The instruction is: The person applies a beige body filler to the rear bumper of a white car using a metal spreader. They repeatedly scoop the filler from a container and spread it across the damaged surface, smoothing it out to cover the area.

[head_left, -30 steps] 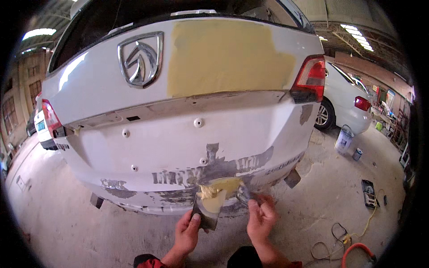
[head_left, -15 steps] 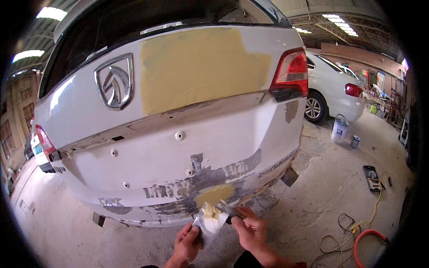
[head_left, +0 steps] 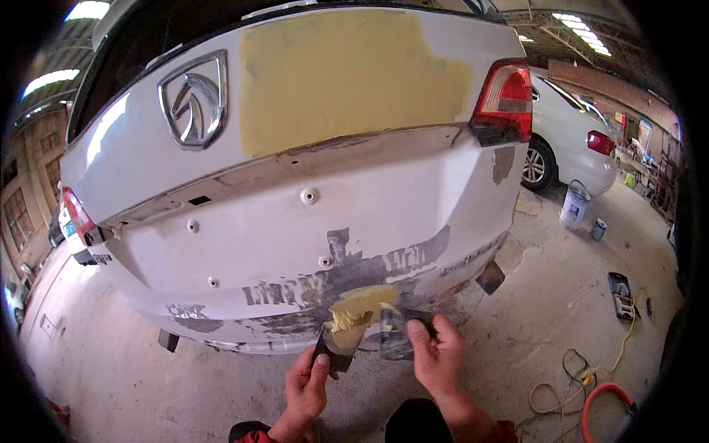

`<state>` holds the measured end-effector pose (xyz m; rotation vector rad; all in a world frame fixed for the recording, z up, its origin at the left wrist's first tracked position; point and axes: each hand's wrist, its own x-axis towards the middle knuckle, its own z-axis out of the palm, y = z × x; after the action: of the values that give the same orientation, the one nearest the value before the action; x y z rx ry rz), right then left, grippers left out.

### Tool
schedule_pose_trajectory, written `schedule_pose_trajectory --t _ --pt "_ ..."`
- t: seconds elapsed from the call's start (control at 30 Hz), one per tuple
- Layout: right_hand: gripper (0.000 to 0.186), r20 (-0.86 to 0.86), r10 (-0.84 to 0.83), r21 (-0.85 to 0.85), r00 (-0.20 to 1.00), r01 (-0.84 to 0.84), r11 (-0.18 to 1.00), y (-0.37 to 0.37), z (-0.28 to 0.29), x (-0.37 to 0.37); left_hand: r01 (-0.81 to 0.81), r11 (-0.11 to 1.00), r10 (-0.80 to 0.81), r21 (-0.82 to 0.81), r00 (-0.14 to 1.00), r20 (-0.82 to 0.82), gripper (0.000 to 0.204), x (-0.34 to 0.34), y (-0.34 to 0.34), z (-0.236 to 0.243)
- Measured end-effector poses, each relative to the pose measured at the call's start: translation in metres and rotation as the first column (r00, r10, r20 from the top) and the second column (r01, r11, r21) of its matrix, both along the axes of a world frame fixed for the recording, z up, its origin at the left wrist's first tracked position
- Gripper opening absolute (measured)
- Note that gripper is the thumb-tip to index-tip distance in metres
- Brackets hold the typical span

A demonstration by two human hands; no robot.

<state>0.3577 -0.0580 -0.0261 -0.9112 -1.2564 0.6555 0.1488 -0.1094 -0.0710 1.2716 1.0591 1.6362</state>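
Note:
My left hand grips a flat putty board that carries a lump of yellow filler on its upper end. In my right hand is a dark, flat putty knife, blurred by motion and held a little apart from the board. Both tools are in front of the lower rear of a white car. Just above them, a small fresh patch of yellow filler lies on grey sanded metal. A much larger yellow patch covers the upper panel beside a chrome badge.
A red tail light is at the panel's right. Behind stands another white car, with a bucket and small can nearby. A black tool case, yellow cable and orange hose lie on the concrete floor.
My right hand and its putty knife have moved right, away from the board. The board has tilted and its face looks darker. The car sits higher in view.

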Motion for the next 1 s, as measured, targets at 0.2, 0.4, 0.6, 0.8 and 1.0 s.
schedule_pose_trajectory --t 0.2,0.4,0.6,0.8,1.0 --pt "0.031 0.066 0.116 -0.051 0.991 -0.113 0.992 0.002 -0.003 -0.018 -0.041 0.999 0.041 -0.001 0.987 -0.157 0.032 0.001 -0.003 0.008" --pt "0.04 0.101 -0.127 0.054 0.987 0.122 0.991 0.033 0.006 -0.015 -0.078 0.994 0.072 0.074 0.994 0.088 0.033 -0.003 -0.002 0.004" --pt "0.026 -0.036 -0.119 0.221 0.992 0.125 0.967 0.092 0.11 0.004 0.008 0.999 -0.017 0.035 0.966 0.256 0.031 -0.013 -0.003 0.012" --pt "0.022 -0.222 0.216 0.301 0.951 -0.144 0.943 0.134 0.16 0.001 0.091 0.996 -0.08 -0.023 0.953 0.291 0.032 -0.021 0.005 0.001" --pt "0.022 -0.22 0.251 0.292 0.943 -0.182 0.939 0.157 0.158 -0.007 0.103 0.994 -0.087 -0.045 0.956 0.279 0.035 -0.023 0.006 0.002"
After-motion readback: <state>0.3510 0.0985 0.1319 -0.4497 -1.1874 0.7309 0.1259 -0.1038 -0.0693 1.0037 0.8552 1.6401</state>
